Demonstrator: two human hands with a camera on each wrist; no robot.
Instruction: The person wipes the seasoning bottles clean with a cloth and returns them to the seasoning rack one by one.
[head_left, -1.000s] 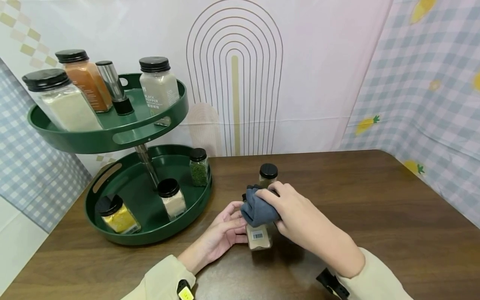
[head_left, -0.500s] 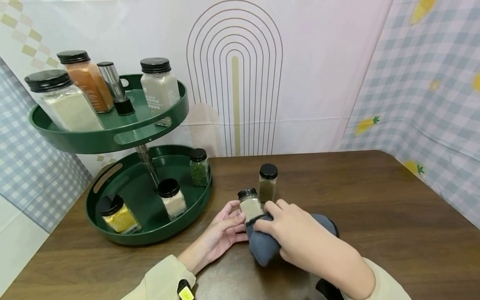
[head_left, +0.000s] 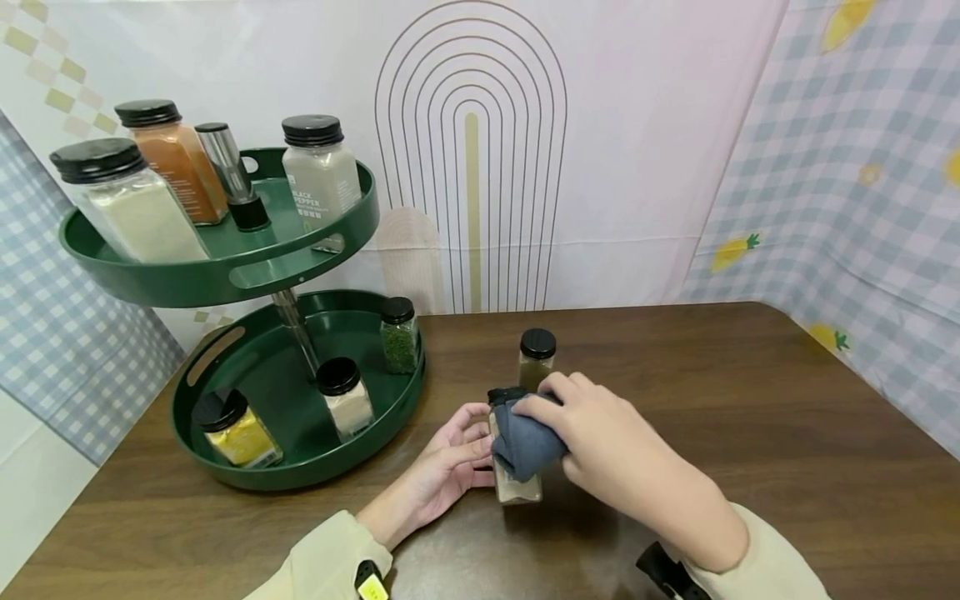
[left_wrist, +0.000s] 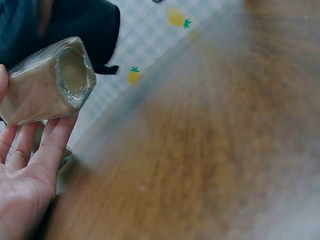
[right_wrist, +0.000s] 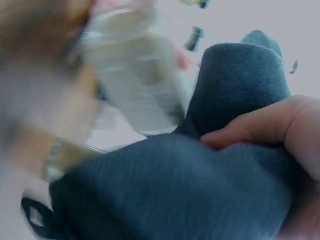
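In the head view, my left hand (head_left: pixel 453 458) holds a small clear spice jar (head_left: pixel 517 493) by its side, thumb and fingers about it. A beige-brown powder fills the jar, and its bottom (left_wrist: pixel 74 72) faces the left wrist camera. My right hand (head_left: pixel 592 429) grips a bunched blue-grey cloth (head_left: pixel 527 446) and presses it to the jar. The cloth hides most of the jar's face and part of its black lid (head_left: pixel 504 395). Much of the right wrist view is filled by the cloth (right_wrist: pixel 175 190), with the jar blurred behind.
Just behind the hands stands another black-lidded spice jar (head_left: pixel 536 354). To the left is a two-tier green tray (head_left: pixel 300 467). Its lower tier bears yellow (head_left: pixel 243 437), white (head_left: pixel 350 408) and green (head_left: pixel 399 342) jars; its upper tier carries larger jars and a metal grinder-like cylinder (head_left: pixel 232 175).
The right hand and cloth slid down the jar, uncovering its lid and upper part, then came back up over it. My left hand stays put with the jar.
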